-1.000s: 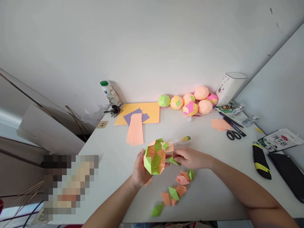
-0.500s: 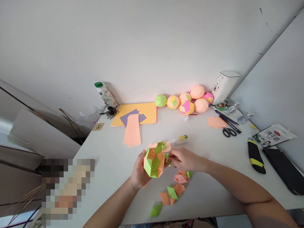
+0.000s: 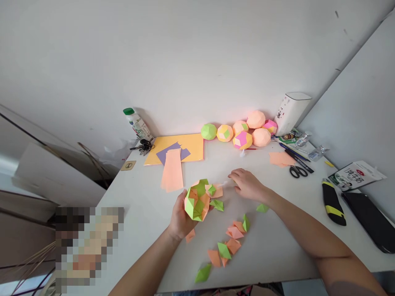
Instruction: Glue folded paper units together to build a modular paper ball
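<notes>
Left grip point(image 3: 180, 214) clasps one open-topped, green-and-orange paper ball point(image 3: 197, 201); seven whole balls point(image 3: 242, 140) sit beyond it; whether right grip point(image 3: 248, 185) is closed is unclear.

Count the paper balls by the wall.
7, left to right: green ball, yellow ball, peach-and-green ball behind a pink-yellow ball, upper peach ball, lower peach ball, partly covered pink ball at the end. Others may be hidden.
</notes>
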The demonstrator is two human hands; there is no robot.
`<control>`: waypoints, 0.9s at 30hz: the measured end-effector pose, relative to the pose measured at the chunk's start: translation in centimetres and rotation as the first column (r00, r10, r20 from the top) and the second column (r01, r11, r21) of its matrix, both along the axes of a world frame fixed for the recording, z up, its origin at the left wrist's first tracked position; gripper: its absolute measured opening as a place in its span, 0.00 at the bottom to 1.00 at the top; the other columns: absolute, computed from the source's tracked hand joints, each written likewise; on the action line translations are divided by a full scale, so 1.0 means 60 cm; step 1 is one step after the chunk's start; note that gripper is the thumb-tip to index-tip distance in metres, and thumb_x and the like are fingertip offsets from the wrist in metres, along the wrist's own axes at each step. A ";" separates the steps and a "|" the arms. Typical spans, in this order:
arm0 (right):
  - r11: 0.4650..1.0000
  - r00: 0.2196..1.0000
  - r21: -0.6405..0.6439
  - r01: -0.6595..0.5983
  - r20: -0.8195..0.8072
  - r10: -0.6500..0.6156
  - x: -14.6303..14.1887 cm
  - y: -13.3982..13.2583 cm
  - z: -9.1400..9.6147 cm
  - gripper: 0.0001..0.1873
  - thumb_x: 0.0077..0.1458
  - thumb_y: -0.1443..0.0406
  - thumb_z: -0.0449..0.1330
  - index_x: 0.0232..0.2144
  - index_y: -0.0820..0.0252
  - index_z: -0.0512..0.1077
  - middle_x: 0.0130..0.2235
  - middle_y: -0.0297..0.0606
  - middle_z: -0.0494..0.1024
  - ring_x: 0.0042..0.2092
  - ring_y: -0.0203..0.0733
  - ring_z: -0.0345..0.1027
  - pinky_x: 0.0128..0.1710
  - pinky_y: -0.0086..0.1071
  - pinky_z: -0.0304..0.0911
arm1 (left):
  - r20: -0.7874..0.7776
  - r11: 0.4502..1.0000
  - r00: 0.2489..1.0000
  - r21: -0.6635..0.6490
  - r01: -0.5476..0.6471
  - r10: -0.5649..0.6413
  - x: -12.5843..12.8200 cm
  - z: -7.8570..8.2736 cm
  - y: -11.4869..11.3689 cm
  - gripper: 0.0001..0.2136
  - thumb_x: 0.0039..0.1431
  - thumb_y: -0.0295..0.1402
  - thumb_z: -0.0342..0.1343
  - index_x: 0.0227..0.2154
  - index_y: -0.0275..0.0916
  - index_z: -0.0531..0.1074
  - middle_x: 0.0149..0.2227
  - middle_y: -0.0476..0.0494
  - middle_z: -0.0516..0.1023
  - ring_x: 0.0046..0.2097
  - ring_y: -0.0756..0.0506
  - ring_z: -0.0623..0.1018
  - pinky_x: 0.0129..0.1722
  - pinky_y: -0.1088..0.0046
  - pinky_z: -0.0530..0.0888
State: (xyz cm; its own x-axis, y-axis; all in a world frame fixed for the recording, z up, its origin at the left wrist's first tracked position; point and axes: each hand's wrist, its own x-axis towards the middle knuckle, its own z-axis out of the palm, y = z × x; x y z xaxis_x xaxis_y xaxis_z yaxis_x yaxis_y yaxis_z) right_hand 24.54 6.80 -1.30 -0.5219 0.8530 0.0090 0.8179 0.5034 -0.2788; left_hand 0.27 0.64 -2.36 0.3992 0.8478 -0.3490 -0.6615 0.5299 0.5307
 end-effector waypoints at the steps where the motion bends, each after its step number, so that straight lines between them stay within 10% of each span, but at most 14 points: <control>1: 1.000 1.000 -0.020 -0.007 0.017 0.007 0.001 0.002 -0.005 0.19 0.47 0.77 0.57 0.44 0.65 0.69 0.48 0.51 0.73 0.52 0.55 0.63 0.48 0.44 0.60 | 0.001 1.000 1.000 -0.019 -0.011 0.011 -0.001 -0.003 0.003 0.20 0.59 0.45 0.47 0.45 0.37 0.71 0.40 0.39 0.79 0.42 0.41 0.77 0.41 0.63 0.73; 10: 0.990 0.999 -0.137 0.041 -0.008 -0.042 0.025 0.010 0.018 0.20 0.50 0.75 0.55 0.47 0.60 0.67 0.51 0.45 0.72 0.50 0.49 0.68 0.44 0.37 0.64 | 0.040 0.999 0.999 -0.036 -0.026 0.028 -0.005 0.001 0.005 0.21 0.58 0.46 0.48 0.47 0.36 0.70 0.41 0.37 0.78 0.45 0.39 0.77 0.40 0.63 0.74; 17: 0.956 0.915 -0.274 -0.109 -0.403 -0.011 0.041 -0.017 0.086 0.19 0.52 0.66 0.57 0.48 0.55 0.64 0.50 0.38 0.71 0.49 0.44 0.67 0.47 0.36 0.64 | 0.045 1.000 0.999 -0.003 -0.018 0.019 -0.003 0.024 -0.006 0.21 0.59 0.46 0.44 0.44 0.35 0.72 0.38 0.37 0.78 0.44 0.40 0.77 0.41 0.64 0.74; 27: 0.905 0.926 -0.386 -0.177 -0.378 0.020 0.038 -0.021 0.097 0.18 0.50 0.65 0.58 0.45 0.56 0.65 0.46 0.38 0.72 0.45 0.43 0.67 0.41 0.33 0.64 | 0.091 1.000 0.996 -0.012 -0.016 0.017 -0.010 0.026 -0.005 0.22 0.58 0.48 0.45 0.46 0.38 0.70 0.44 0.40 0.78 0.49 0.39 0.75 0.44 0.64 0.74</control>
